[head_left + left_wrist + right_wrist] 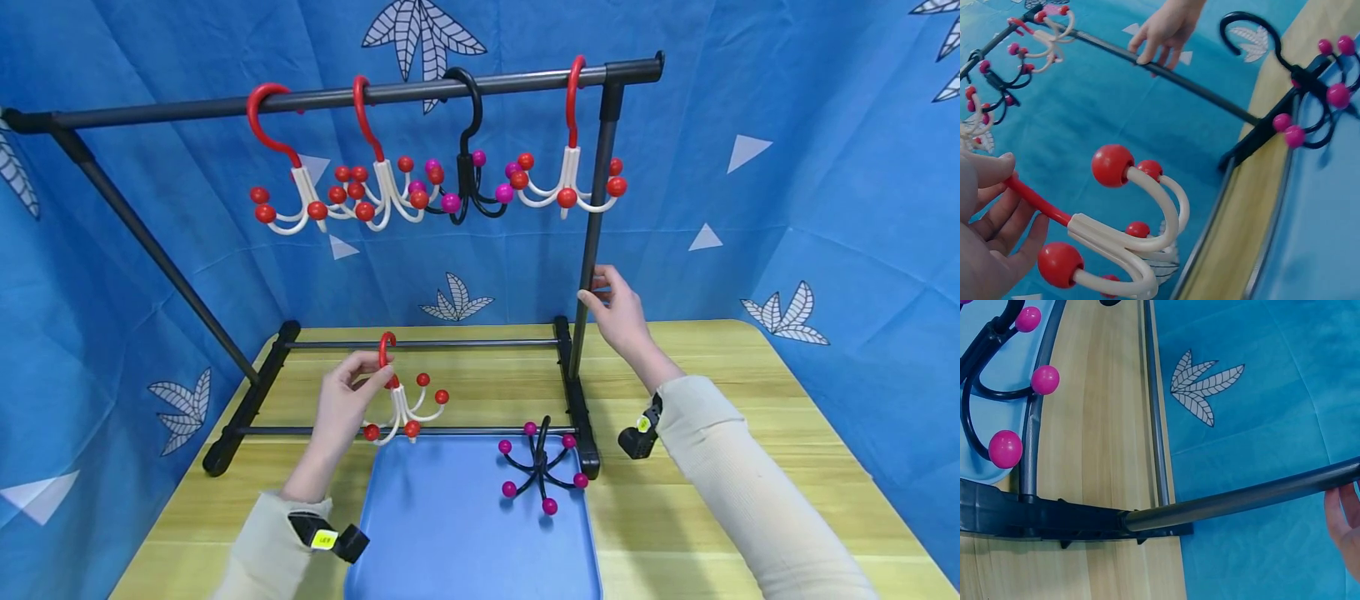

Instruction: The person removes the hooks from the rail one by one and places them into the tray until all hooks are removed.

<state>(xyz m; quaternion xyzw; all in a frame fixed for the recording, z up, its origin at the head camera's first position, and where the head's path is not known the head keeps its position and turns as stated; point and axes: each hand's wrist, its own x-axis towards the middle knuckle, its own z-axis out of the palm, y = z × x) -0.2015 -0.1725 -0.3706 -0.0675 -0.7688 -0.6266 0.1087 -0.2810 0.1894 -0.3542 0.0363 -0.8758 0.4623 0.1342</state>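
Note:
My left hand (350,392) pinches the red hook of a white multi-arm hanger (401,408) with red ball tips, thumb against fingers. That hanger hangs tilted above the front bar of the rack's base. On the right, my right hand (618,312) holds the black upright post (592,225) of the rack, thumb in front and fingers behind. From the rack's top rail (330,98) hang three red-and-white hangers, one of them at the right end (568,175), and a black hanger (465,171) with pink tips. Another black hanger (542,467) with pink tips lies on a blue tray.
The blue tray (472,533) sits on the wooden table (675,517) at the rack's front. Black feet (251,400) and two low bars (450,343) form the rack's base. A blue cloth (697,167) with leaf prints stands behind and at the sides.

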